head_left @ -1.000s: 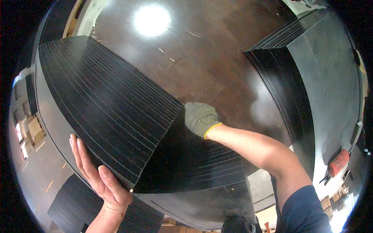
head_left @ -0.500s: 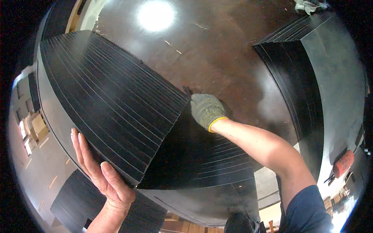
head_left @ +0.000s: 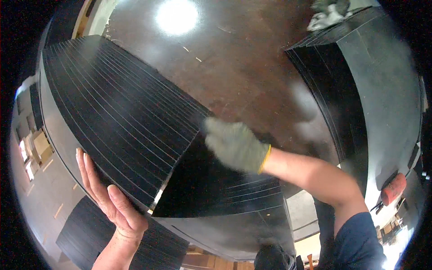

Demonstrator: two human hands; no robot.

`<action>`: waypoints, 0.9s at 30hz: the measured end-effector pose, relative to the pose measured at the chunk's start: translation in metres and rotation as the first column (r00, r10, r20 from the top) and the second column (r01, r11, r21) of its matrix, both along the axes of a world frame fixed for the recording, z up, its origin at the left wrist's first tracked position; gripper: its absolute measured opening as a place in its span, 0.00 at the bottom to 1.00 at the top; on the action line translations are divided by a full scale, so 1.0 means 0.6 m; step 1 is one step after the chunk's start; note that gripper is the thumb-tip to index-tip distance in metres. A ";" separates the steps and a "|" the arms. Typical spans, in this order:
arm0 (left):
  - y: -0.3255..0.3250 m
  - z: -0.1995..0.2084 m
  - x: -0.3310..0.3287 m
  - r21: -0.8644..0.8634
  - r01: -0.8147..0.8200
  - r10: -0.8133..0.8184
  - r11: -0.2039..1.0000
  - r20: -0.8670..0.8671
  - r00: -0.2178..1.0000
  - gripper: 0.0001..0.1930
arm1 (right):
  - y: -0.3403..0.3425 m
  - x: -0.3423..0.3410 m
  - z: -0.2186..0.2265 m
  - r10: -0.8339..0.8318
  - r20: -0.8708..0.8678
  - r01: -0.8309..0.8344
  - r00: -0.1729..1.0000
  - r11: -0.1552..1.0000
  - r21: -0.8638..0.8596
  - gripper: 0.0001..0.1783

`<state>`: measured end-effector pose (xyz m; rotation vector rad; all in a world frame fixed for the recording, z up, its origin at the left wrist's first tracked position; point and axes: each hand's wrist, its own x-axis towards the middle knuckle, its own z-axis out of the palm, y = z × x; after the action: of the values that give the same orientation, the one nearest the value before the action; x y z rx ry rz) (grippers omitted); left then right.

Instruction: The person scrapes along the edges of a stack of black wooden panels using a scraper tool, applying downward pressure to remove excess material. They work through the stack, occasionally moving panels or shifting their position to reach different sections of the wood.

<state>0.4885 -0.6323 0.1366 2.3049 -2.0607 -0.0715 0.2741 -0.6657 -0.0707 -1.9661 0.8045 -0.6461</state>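
A stack of black panels (head_left: 121,117) with thin pale lines between its layers fills the left. My left hand (head_left: 110,200) is bare and lies with fingers stretched out along the stack's lower-left edge. My right hand (head_left: 236,146) wears a grey-green knit glove with a yellow cuff. Its fingers are curled at the stack's right edge, smeared by motion. Whatever they hold is too blurred to make out. Below that hand spreads another black layered block (head_left: 211,193), meeting the first stack along a slanting edge. A bright strip (head_left: 158,195) shows on that edge near the lower corner.
A brown glossy surface (head_left: 252,58) with a lamp's glare lies beyond. Another stack of dark panels (head_left: 342,90) with a grey top stands at right. A crumpled whitish thing (head_left: 326,20) rests at its far end. A red cylindrical object (head_left: 393,189) is at the right edge.
My right hand has moved left and slightly nearer along the stack's edge. The small dark thing at its fingertips is now blurred. My left hand keeps its place on the stack.
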 end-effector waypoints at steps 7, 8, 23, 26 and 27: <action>0.002 -0.003 0.004 -0.012 -0.033 0.033 0.999 -0.020 0.999 0.32 | 0.027 0.049 -0.245 -0.074 -0.263 0.141 0.962 0.959 0.244 0.20; 0.002 -0.003 0.004 -0.010 -0.017 0.016 1.000 -0.024 1.000 0.32 | 0.019 0.052 -0.229 -0.017 -0.294 0.107 0.955 0.951 0.291 0.21; 0.002 -0.002 0.004 -0.019 -0.007 0.006 1.000 -0.036 0.999 0.31 | -0.018 0.046 0.029 -0.117 -0.115 0.151 0.986 0.924 0.352 0.16; 0.002 -0.003 0.005 -0.016 -0.034 0.033 0.999 -0.060 0.998 0.31 | -0.013 0.033 0.089 0.156 0.060 -0.160 0.986 0.984 0.072 0.26; 0.002 -0.004 0.004 -0.022 -0.017 0.016 1.000 -0.055 0.998 0.31 | -0.004 0.025 0.112 0.136 0.283 -0.113 0.950 0.989 -0.096 0.28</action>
<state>0.4910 -0.6312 0.1341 2.2801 -2.0063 -0.1099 0.2891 -0.6681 -0.0037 -1.9161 0.4781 -0.8756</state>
